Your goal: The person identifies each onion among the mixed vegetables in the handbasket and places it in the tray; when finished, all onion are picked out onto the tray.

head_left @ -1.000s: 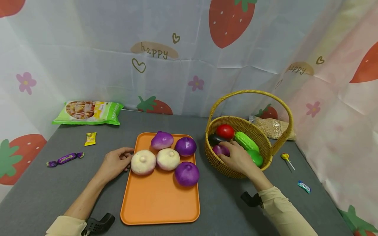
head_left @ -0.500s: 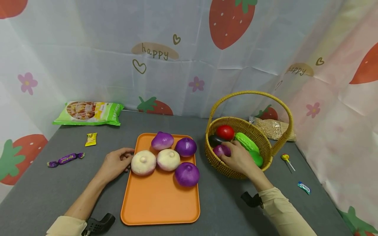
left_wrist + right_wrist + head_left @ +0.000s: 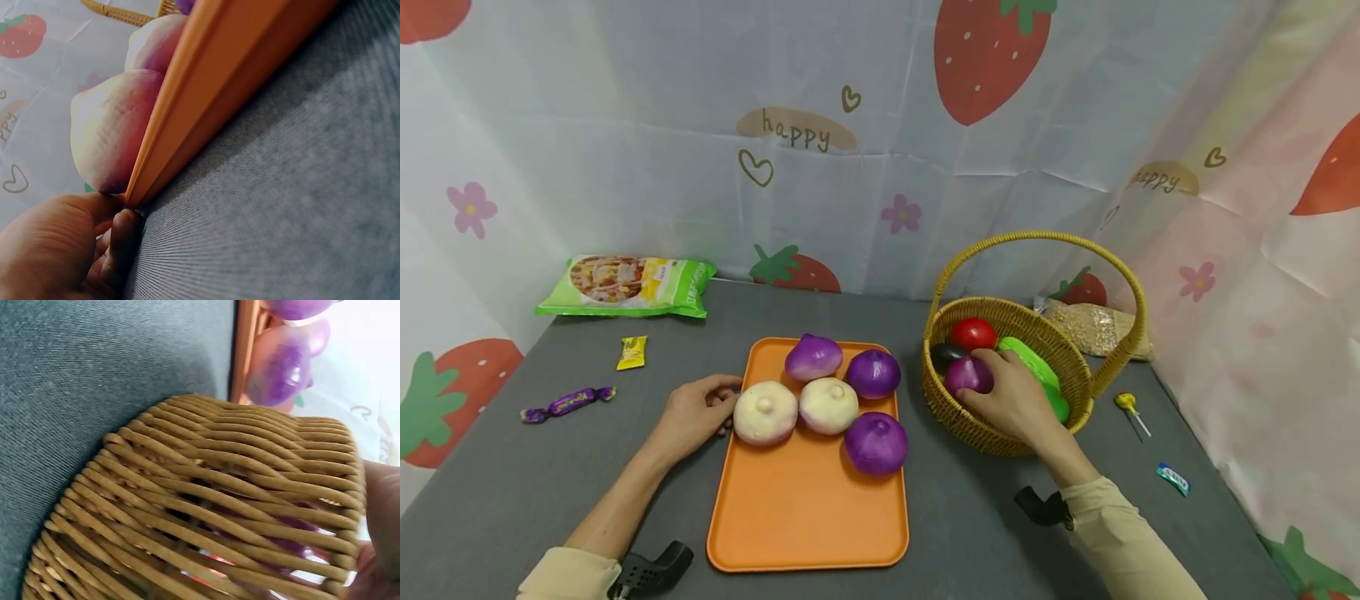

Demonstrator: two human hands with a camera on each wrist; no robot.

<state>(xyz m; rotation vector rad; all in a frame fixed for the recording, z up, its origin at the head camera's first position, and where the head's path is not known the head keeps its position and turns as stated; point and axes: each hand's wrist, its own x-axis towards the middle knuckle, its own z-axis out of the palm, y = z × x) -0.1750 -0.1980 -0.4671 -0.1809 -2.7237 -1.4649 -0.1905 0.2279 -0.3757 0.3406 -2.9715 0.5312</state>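
Note:
My right hand (image 3: pixel 1018 398) is inside the yellow wicker basket (image 3: pixel 972 432) and grips a purple onion (image 3: pixel 967 375) near its left rim. Beside that onion lie a red tomato (image 3: pixel 973 333), a dark rounded vegetable (image 3: pixel 945 357) and a bright green vegetable (image 3: pixel 1033 364), partly covered by the hand. At the orange tray (image 3: pixel 808 521), my left hand (image 3: pixel 56 240) pinches the left edge between thumb and fingers. The tray bears three purple onions (image 3: pixel 876 443) and two white-topped turnips (image 3: pixel 764 412). In the right wrist view, the basket wall (image 3: pixel 219 481) hides most of the right hand.
A green food bag (image 3: pixel 628 286) lies at the back left, with a yellow candy (image 3: pixel 632 352) and a purple candy (image 3: pixel 568 404) before it. A grain bag (image 3: pixel 1086 327) is behind the basket. A lollipop (image 3: pixel 1127 403) and a small blue packet (image 3: pixel 1173 479) lie right.
My right hand has shifted slightly right with the onion, which shows more fully now. The left hand and the tray stay where they were.

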